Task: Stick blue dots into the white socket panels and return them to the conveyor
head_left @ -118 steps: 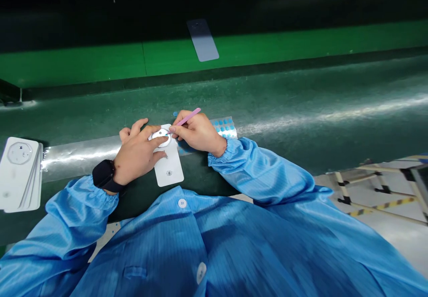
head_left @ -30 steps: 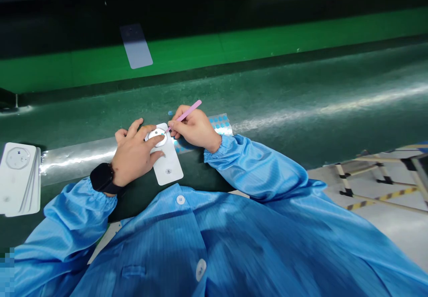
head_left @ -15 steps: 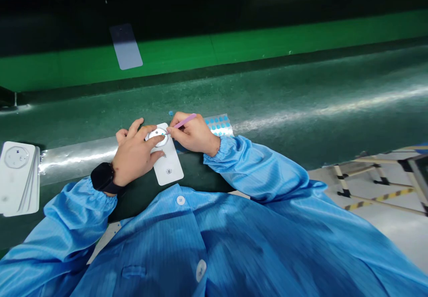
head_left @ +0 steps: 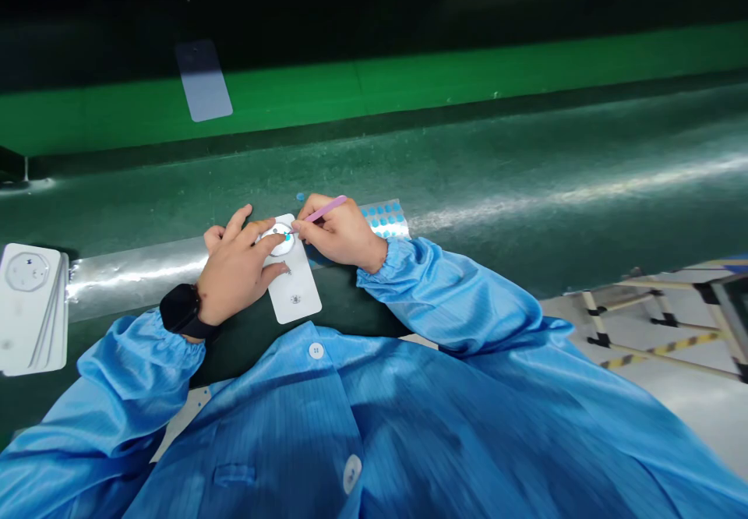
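A white phone back cover (head_left: pixel 297 289) with a round ring at its far end lies on the green bench. My left hand (head_left: pixel 231 266) rests over its left edge, fingers spread, fingertips touching the ring area. In my right hand (head_left: pixel 342 231) is a pair of pink tweezers (head_left: pixel 328 208), pinched between thumb and fingers. The thin tip reaches into the ring, close to my left index finger. A small blue dot (head_left: pixel 287 237) shows at that spot; whether the tip grips it is too small to tell. Partly behind my right hand lies a clear sheet of blue round stickers (head_left: pixel 386 219).
A stack of similar white covers (head_left: pixel 29 308) lies at the far left. A clear film strip (head_left: pixel 134 273) runs along the bench (head_left: pixel 496 184). One loose blue sticker (head_left: pixel 300 196) sits beyond the cover. A pale panel (head_left: pixel 204 86) lies farther back on the green strip.
Both hands keep nearly the same place on the cover. The blue dot inside the ring shows more plainly now. The view has shifted slightly.
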A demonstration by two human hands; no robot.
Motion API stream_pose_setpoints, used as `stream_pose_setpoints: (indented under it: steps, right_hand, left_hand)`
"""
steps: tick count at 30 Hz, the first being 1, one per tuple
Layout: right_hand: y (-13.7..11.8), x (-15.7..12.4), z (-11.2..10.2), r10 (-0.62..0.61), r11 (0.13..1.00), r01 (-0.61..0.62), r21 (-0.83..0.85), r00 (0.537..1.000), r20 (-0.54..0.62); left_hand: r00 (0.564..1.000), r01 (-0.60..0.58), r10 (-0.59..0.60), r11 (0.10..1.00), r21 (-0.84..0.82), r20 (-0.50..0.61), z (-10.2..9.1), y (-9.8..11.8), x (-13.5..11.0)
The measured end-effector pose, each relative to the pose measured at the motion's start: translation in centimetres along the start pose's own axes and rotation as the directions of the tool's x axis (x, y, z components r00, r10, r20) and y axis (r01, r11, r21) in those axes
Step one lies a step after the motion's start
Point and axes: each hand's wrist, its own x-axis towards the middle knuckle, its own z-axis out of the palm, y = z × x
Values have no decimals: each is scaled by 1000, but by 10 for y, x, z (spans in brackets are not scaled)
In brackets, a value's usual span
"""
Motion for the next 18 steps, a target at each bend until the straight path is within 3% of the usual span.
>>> stream_pose_setpoints:
  steps: [3,7,18]
  right_hand:
    - [2,2,1,114,979,-110,171,993,-9]
    - [5,6,4,271,864,-244,441,963,3]
    - [6,8,5,279,808,-248,534,960,24]
  left_hand:
    - [1000,1,-1,1000,11,3,-1,0,1]
    - [1000,-4,4,1000,26,-8,-2,1,1]
    - [1000,15,-14,1000,21,-9,-4,4,1]
